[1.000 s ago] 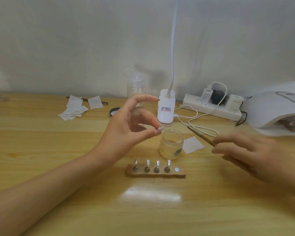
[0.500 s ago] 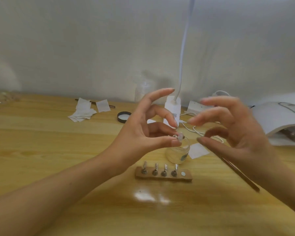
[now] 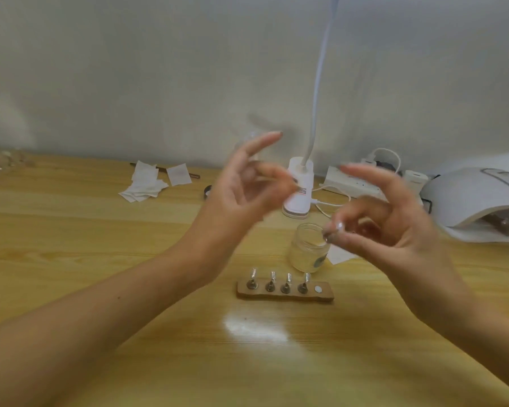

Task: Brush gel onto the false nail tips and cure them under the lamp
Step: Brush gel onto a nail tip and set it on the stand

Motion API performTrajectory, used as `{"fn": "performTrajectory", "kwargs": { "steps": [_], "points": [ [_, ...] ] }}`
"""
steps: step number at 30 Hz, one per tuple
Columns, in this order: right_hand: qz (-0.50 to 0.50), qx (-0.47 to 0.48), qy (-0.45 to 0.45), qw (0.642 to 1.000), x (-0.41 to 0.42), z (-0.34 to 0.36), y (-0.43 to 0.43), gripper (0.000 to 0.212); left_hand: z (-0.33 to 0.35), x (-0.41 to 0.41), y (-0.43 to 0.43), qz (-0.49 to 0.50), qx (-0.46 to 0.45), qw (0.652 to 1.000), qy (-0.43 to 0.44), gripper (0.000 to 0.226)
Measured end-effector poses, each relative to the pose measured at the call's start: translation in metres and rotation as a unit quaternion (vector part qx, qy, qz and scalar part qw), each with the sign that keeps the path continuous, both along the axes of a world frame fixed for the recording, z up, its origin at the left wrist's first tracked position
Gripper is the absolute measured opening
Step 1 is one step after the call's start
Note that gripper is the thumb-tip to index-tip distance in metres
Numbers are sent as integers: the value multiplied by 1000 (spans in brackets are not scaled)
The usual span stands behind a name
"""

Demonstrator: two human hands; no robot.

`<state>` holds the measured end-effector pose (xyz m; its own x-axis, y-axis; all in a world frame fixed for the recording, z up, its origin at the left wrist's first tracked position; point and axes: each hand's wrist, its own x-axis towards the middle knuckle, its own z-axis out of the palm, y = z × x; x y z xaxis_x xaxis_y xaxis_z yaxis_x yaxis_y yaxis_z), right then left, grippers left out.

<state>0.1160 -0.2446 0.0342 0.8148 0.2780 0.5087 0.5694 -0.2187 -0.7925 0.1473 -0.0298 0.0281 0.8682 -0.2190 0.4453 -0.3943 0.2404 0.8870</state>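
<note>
Above the middle of the worktop (image 3: 71,245), the right grip (image 3: 394,230) is raised, thumb and forefinger pinched on a small shiny false nail tip (image 3: 335,229), the other fingers fanned upward. That tip hangs just over the rim of an open glass jar (image 3: 304,251) standing on the wood. The left grip (image 3: 232,201) is raised too, apart from the right one, forefinger pointing up. It is too blurred to tell whether it holds anything. Below and between both grips lies a wooden holder strip (image 3: 285,295) with four more nail tips (image 3: 288,279) upright in a row and a white disc (image 3: 318,288) at its right end. Bare wood with a patch of glare reaches from the strip toward the viewer. Behind the grips, a white desk lamp base (image 3: 299,198) and a power strip (image 3: 350,183) stand near the wall. The white curing lamp (image 3: 476,201) sits at the right edge, well apart from the held tip. Paper wipes (image 3: 147,185) lie back left.
</note>
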Motion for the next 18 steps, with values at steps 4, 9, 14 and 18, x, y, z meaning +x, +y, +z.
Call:
{"fn": "performTrajectory", "kwargs": {
  "steps": [4,9,14,18],
  "points": [
    [-27,-104,55,993,-9,-32,-13,82,-2,14,11,116,-33,992,44,41],
    [-31,-165,42,985,-2,-43,-12,94,-17,18,13,123,-23,989,74,26],
    [-37,-189,52,980,-4,-42,-18,99,-23,18,16,139,-15,987,84,27],
    [-103,-162,16,981,-7,-24,-61,66,-25,26,23,145,1,987,68,23]
  ]
}}
